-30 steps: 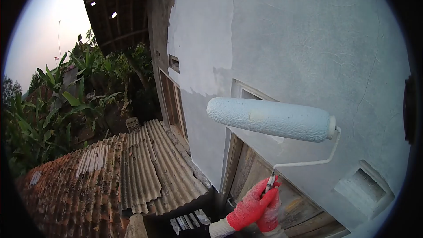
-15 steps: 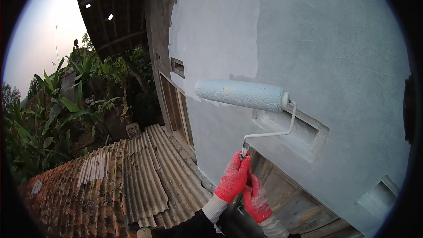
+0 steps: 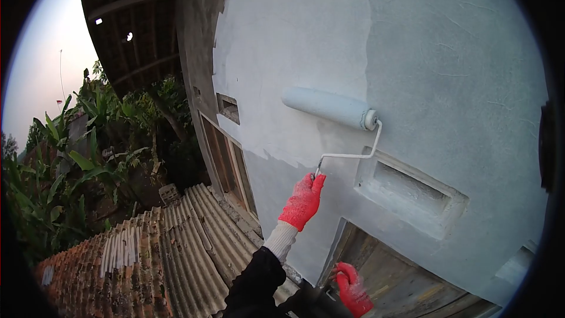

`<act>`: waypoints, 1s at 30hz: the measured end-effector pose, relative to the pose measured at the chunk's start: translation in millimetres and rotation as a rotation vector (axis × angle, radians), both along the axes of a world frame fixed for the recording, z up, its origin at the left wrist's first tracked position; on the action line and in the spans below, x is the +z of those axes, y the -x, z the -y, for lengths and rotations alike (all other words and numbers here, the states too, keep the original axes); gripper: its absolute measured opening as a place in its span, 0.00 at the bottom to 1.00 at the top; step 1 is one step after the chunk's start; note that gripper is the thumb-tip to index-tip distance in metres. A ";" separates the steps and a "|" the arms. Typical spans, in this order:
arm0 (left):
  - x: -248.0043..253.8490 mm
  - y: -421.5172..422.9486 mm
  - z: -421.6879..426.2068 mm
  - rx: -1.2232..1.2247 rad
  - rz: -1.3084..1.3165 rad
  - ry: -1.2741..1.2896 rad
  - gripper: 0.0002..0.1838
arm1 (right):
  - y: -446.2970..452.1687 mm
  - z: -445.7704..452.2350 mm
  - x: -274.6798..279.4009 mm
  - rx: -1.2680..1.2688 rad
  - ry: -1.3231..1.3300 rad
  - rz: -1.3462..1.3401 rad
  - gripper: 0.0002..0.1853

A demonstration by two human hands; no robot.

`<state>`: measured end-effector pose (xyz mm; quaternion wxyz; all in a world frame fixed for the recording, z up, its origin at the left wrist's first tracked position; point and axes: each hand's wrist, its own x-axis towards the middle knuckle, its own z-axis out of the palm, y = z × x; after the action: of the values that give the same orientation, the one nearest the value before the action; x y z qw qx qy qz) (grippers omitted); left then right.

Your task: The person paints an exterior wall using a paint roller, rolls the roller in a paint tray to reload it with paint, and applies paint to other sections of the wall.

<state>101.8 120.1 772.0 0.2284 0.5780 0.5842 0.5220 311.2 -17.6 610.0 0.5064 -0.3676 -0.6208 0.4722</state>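
Observation:
A paint roller with a pale blue sleeve (image 3: 329,108) lies against the wall, its white wire frame bending down to the handle. My left hand (image 3: 303,203), in a red glove with a white cuff, is closed round that handle. Lower and to the right is my right hand (image 3: 353,291), also red-gloved, with curled fingers. Whatever it may hold is hidden. Around the roller, a lighter painted area (image 3: 294,41) meets the greyer wall (image 3: 447,82) on the right.
Below the roller are a recessed vent opening (image 3: 412,191) and a wooden door or shutter (image 3: 400,277). Corrugated roofing (image 3: 194,247) and red tiles (image 3: 88,282) lie at lower left. A small vent (image 3: 228,108), a framed opening (image 3: 226,156) and plants (image 3: 88,141) are further left.
The roller and my left hand have moved up and away from me, toward the wall. My right hand has separated from the left and dropped lower. The view has shifted.

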 end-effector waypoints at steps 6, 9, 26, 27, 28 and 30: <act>100.4 18.0 -18.5 -0.006 -0.032 -0.053 0.27 | 8.8 -10.9 25.7 0.023 0.055 0.004 0.13; 97.0 6.7 -8.5 -0.022 0.065 -0.049 0.23 | 14.1 -18.7 26.0 0.063 0.032 0.019 0.13; 69.7 10.3 12.0 0.044 0.038 0.130 0.30 | 14.6 -17.2 14.5 0.293 0.159 0.076 0.14; 63.1 6.8 11.8 0.063 0.043 0.135 0.30 | 13.3 -16.6 9.4 0.292 0.192 0.062 0.14; 50.9 4.8 13.4 0.070 0.045 0.136 0.30 | 11.7 -16.1 4.5 0.293 0.223 0.047 0.14; 7.3 0.9 19.7 0.034 0.066 0.250 0.30 | 6.1 -12.0 -4.2 0.303 0.261 0.080 0.14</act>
<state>100.8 100.4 779.3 0.3087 0.5173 0.6466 0.4680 305.1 -5.6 605.9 0.3526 -0.3510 -0.6221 0.6045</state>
